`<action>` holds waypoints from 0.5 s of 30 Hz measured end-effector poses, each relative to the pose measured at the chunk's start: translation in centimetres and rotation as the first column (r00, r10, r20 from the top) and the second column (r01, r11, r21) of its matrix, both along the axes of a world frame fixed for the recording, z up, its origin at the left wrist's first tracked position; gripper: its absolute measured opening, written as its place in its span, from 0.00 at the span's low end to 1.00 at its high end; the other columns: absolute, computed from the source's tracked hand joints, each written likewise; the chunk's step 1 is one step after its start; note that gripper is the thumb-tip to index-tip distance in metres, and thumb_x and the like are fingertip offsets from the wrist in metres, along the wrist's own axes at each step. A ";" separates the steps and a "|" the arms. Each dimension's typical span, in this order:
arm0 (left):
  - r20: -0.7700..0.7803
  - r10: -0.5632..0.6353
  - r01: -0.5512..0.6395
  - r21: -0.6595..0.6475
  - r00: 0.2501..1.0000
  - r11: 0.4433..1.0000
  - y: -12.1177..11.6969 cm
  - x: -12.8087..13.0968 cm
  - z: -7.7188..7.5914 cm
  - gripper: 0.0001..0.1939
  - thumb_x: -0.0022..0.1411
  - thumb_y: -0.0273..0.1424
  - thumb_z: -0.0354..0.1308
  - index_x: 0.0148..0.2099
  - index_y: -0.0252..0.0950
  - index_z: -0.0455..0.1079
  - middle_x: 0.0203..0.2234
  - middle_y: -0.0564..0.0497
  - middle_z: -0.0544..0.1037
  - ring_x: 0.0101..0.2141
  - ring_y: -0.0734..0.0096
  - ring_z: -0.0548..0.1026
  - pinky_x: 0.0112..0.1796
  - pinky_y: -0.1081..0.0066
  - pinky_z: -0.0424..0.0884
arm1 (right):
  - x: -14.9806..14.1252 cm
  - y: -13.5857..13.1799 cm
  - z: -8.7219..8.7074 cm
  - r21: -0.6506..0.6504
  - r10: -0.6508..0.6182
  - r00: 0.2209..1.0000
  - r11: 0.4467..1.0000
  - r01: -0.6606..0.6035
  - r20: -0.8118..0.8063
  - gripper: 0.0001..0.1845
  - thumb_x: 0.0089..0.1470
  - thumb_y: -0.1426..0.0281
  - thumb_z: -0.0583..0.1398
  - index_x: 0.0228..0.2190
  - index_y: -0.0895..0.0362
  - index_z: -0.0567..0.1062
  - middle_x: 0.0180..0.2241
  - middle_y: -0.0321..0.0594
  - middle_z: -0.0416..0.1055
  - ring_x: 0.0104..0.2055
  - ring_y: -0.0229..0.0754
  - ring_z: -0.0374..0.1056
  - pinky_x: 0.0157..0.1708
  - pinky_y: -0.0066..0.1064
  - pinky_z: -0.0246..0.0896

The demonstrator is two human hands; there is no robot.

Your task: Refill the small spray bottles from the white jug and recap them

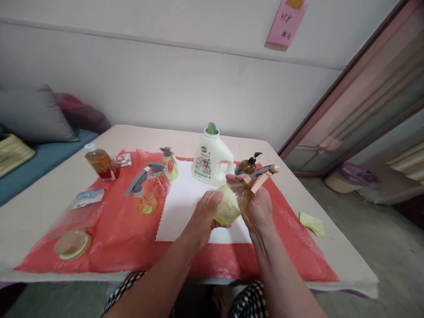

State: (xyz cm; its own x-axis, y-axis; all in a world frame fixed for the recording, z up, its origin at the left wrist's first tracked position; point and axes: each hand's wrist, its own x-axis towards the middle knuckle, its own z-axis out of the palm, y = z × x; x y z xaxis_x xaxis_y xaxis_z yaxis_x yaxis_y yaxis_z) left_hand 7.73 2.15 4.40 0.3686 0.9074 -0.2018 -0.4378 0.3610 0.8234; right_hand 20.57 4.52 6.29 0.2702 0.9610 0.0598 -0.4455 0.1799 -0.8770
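Both of my hands hold a yellowish clear spray bottle [228, 204], tilted on its side above the white sheet [180, 207]. My left hand [207, 207] grips the base end, thumb on top. My right hand [260, 210] is wrapped round the neck end, just below the grey and peach trigger head [261, 176]. Behind the bottle stands a large cream jug [210, 161] with a handle and something green in its mouth. A dark pump bottle [247, 166] is partly hidden behind my right hand.
Several small spray bottles [145, 201] stand left of the sheet on red plastic [115, 229]. Further left are an amber bottle [101, 163], a round lidded container [73, 245] and a small packet [88, 198]. Yellow paper notes [312, 223] lie near the table's right edge.
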 end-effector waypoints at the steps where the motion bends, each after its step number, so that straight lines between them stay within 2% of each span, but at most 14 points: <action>1: -0.027 0.032 -0.032 0.023 0.999 0.999 0.0 0.1 0.0 0.29 0.58 0.54 0.59 0.51 0.38 0.67 0.40 0.47 0.75 0.35 0.67 0.75 0.28 0.71 0.74 | 0.0 0.1 -0.1 -0.002 0.001 1.000 1.000 -0.001 -0.009 0.12 0.51 0.56 0.65 0.27 0.52 0.78 0.35 0.41 0.80 0.42 0.48 0.73 0.46 0.42 0.65; 4: -0.143 0.150 -0.136 0.105 0.978 0.985 0.1 0.4 -0.3 0.30 0.55 0.54 0.62 0.50 0.37 0.65 0.36 0.50 0.74 0.33 0.68 0.74 0.30 0.70 0.73 | -0.2 0.1 -0.3 0.000 -0.034 0.999 0.999 0.034 0.006 0.19 0.50 0.50 0.65 0.30 0.53 0.77 0.38 0.44 0.79 0.43 0.49 0.73 0.44 0.43 0.66; 6: -0.224 0.258 -0.207 0.227 0.940 0.952 0.2 0.5 -0.7 0.30 0.55 0.53 0.62 0.50 0.37 0.64 0.35 0.51 0.73 0.34 0.68 0.73 0.34 0.68 0.72 | -0.6 0.1 -0.5 0.016 -0.062 0.998 0.998 0.061 0.021 0.19 0.51 0.49 0.63 0.32 0.52 0.76 0.39 0.43 0.79 0.45 0.49 0.73 0.44 0.43 0.67; 9: -0.350 0.427 -0.264 0.425 0.834 0.866 -0.1 0.7 -1.4 0.32 0.56 0.52 0.62 0.55 0.38 0.60 0.43 0.48 0.73 0.42 0.62 0.73 0.44 0.64 0.71 | -1.3 0.0 -0.7 0.010 -0.117 0.993 0.993 0.117 -0.006 0.17 0.52 0.51 0.63 0.33 0.52 0.74 0.40 0.42 0.79 0.47 0.49 0.73 0.45 0.42 0.67; 13: -0.403 0.661 -0.292 0.667 0.633 0.686 -0.8 1.6 -2.4 0.37 0.56 0.54 0.61 0.59 0.38 0.57 0.52 0.41 0.69 0.54 0.53 0.67 0.56 0.55 0.64 | -1.9 0.1 -0.7 -0.067 -0.177 0.978 0.983 0.170 -0.110 0.16 0.52 0.53 0.64 0.31 0.52 0.74 0.39 0.42 0.80 0.44 0.47 0.74 0.46 0.41 0.67; 14: -0.392 0.685 -0.282 0.701 0.614 0.655 -0.9 1.8 -2.6 0.38 0.56 0.55 0.61 0.60 0.38 0.57 0.52 0.41 0.68 0.55 0.52 0.66 0.57 0.54 0.62 | -1.8 0.1 -0.7 -0.076 -0.188 0.975 0.981 0.180 -0.117 0.15 0.52 0.53 0.64 0.30 0.52 0.74 0.38 0.41 0.80 0.43 0.46 0.74 0.45 0.41 0.67; 15: -0.386 0.681 -0.271 0.710 0.622 0.650 -1.0 2.0 -2.6 0.38 0.56 0.56 0.60 0.60 0.38 0.57 0.53 0.40 0.67 0.56 0.52 0.66 0.58 0.54 0.61 | -1.7 0.2 -0.7 -0.078 -0.200 0.973 0.978 0.192 -0.114 0.15 0.52 0.53 0.64 0.30 0.52 0.74 0.38 0.40 0.80 0.41 0.46 0.74 0.45 0.41 0.68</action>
